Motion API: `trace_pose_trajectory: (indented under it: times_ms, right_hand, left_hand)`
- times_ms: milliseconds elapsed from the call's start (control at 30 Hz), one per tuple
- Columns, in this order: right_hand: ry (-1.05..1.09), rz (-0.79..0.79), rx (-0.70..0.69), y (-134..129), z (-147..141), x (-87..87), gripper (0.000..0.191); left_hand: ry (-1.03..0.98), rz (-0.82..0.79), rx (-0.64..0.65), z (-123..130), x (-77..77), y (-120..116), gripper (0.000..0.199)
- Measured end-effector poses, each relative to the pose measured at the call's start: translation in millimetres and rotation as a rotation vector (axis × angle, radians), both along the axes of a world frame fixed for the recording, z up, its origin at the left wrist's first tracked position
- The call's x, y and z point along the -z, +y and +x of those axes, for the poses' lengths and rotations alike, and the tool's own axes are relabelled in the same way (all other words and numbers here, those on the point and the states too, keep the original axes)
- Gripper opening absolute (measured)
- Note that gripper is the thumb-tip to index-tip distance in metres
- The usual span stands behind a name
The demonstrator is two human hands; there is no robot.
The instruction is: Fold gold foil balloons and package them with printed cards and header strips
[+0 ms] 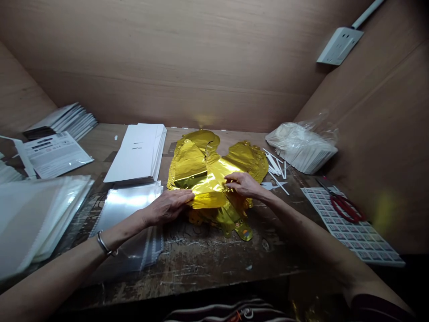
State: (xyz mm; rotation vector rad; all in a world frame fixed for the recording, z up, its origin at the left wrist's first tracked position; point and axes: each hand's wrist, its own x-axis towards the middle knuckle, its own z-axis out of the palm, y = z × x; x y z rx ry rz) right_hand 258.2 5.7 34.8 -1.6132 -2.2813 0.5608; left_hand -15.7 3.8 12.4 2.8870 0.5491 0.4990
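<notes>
wooden table (208,266), left hand (169,205) flat on gold foil (191,158), right hand (244,184) seemingly pinching it

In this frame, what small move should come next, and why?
Probably smoothing: the right hand could flatten the gold foil while the left hand steadies it. The left fingers rest at the foil's near-left side, the right fingers are by its middle, and its surface looks creased.

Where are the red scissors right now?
In the head view, the red scissors lie at the right, partly over the printed sheet, near the wooden side wall.
</notes>
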Motion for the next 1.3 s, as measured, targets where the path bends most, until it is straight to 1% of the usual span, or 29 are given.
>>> trace_pose_trajectory:
  times_ms: [100, 200, 267, 333, 400, 500, 633, 767, 833, 900, 1000, 1100, 1200, 1300]
  right_hand:
    - [-0.1, -0.064, 0.029, -15.8, 2.5, -4.6, 0.021]
    - [-0.143, -0.105, 0.116, -28.2, -3.8, -5.8, 0.024]
    - [-0.165, -0.123, 0.175, -32.0, -9.2, -4.7, 0.026]
    - [-0.18, -0.142, 0.197, -32.5, -13.4, -3.0, 0.023]
    - [-0.194, -0.166, 0.186, -31.6, -16.4, -2.1, 0.017]
    - [-0.176, -0.177, 0.164, -32.0, -19.8, -3.2, 0.015]
    - [-0.011, -0.104, 0.164, -37.3, -23.3, -5.1, 0.016]
    - [0.148, -0.111, 0.239, -37.6, -20.5, 2.4, 0.014]
    - [0.254, -0.157, 0.259, -35.9, -16.6, 8.8, 0.018]
    - [0.364, -0.217, 0.258, -34.9, -12.6, 14.2, 0.026]
    - [0.474, -0.262, 0.219, -35.6, -8.2, 17.4, 0.035]
    - [0.479, -0.228, 0.166, -36.8, -5.0, 17.4, 0.034]
    - [0.408, -0.139, 0.14, -38.4, -1.6, 17.6, 0.031]
    - [0.346, -0.017, 0.121, -44.4, 2.0, 14.3, 0.027]
  left_hand:
    - [-0.042, -0.052, -0.098, 0.1, 0.3, 0.3, 0.029]
    - [-0.101, -0.146, -0.183, 1.5, -1.9, 0.0, 0.028]
    - [-0.125, -0.218, -0.199, 3.5, -3.4, -0.6, 0.028]
    - [-0.131, -0.242, -0.2, 6.1, -4.0, -1.8, 0.029]
    - [-0.14, -0.184, -0.189, 9.3, -3.3, -3.3, 0.029]
    - [-0.159, -0.033, -0.167, 14.7, -0.1, -5.9, 0.029]
    - [-0.131, 0.057, -0.16, 23.2, 3.0, -9.8, 0.026]
    - [-0.054, 0.101, -0.122, 31.5, 1.2, -15.5, 0.023]
    - [-0.006, 0.128, -0.074, 34.4, -0.5, -19.7, 0.023]
    - [0.047, 0.151, -0.03, 36.3, -1.9, -24.4, 0.023]
    - [0.122, 0.176, 0.007, 38.0, -2.9, -30.6, 0.022]
    - [0.187, 0.194, 0.009, 39.9, -3.2, -34.1, 0.02]
    - [0.242, 0.209, 0.006, 42.4, -3.9, -35.3, 0.02]
    - [0.262, 0.222, 0.02, 44.3, -4.8, -35.5, 0.034]
